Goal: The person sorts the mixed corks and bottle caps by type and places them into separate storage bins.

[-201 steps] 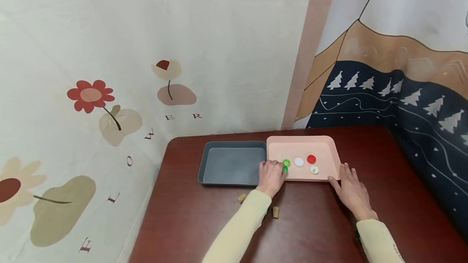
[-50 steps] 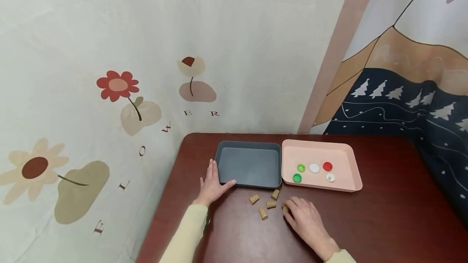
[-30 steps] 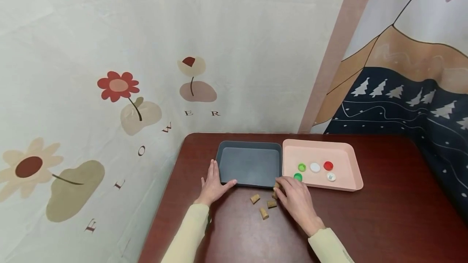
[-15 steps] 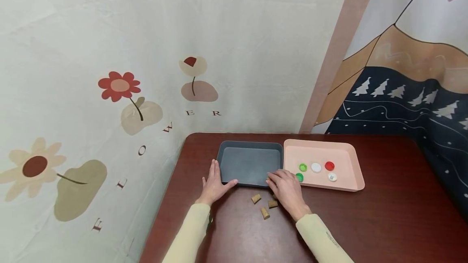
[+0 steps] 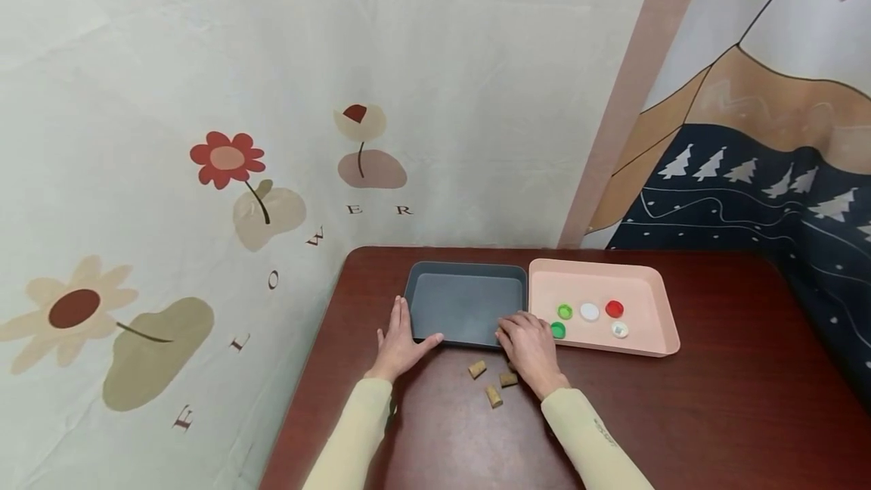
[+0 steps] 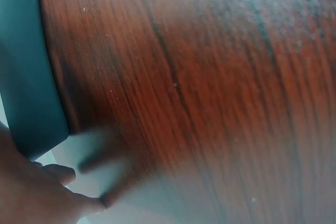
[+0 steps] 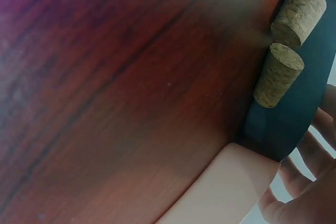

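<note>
My left hand rests at the near left corner of the grey tray, fingers straight along its side and thumb on the front rim. Over that tray's near right corner, my right hand has its fingers bent down inside. The cork it carried is hidden by those fingers. On the table in front lie several corks: one cork, another cork, a third cork, and one mostly covered by the right hand. In the right wrist view, corks lie beside the tray wall.
A pink tray stands against the grey tray's right side. In it lie a light green cap, a darker green cap, a white disc, a red cap and a patterned white cap. A fabric wall hangs behind.
My right hand picked up a cork from the table and moved left and forward into the grey tray. Earlier, the left hand was at the pink tray; it now steadies the grey one.
</note>
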Demonstrator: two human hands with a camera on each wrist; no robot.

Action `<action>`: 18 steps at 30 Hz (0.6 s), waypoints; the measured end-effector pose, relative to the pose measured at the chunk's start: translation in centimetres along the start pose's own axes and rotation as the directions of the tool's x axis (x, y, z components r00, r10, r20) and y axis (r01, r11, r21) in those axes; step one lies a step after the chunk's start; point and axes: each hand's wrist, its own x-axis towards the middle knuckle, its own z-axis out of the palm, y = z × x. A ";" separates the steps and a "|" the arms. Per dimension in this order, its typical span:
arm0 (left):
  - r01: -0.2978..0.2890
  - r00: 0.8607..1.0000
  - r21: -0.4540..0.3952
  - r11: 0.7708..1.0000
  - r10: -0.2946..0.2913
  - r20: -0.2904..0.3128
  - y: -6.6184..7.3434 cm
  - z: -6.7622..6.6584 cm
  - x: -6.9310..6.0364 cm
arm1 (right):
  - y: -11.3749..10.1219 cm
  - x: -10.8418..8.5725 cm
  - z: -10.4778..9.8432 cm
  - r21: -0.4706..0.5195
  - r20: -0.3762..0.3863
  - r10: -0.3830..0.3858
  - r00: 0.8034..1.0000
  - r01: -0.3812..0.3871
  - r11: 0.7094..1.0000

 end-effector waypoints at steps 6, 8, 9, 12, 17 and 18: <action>0.004 1.000 0.011 1.000 -0.004 -0.002 0.1 0.0 0.0 | -0.1 0.2 -0.1 -0.013 0.016 0.021 1.000 -0.021 1.000; 0.005 1.000 0.014 1.000 -0.005 -0.002 0.1 0.0 -0.1 | -0.1 0.3 -0.1 -0.018 0.021 0.026 0.999 -0.025 1.000; 0.005 1.000 0.016 1.000 -0.005 -0.002 0.1 0.0 -0.1 | -0.1 0.3 -0.1 -0.017 0.023 0.027 0.999 -0.026 1.000; 0.005 1.000 0.019 1.000 -0.005 -0.003 0.2 -0.1 -0.1 | 0.0 0.2 -0.2 -0.007 0.022 0.027 0.999 -0.027 1.000; 0.008 1.000 0.016 1.000 -0.008 -0.005 0.2 -0.1 -0.2 | 0.2 -0.3 -0.8 0.041 -0.039 0.003 0.999 -0.002 0.999; 0.008 1.000 0.017 1.000 -0.008 -0.005 0.1 -0.1 -0.3 | 0.3 -0.4 -1.0 0.049 -0.056 -0.004 0.998 0.006 0.999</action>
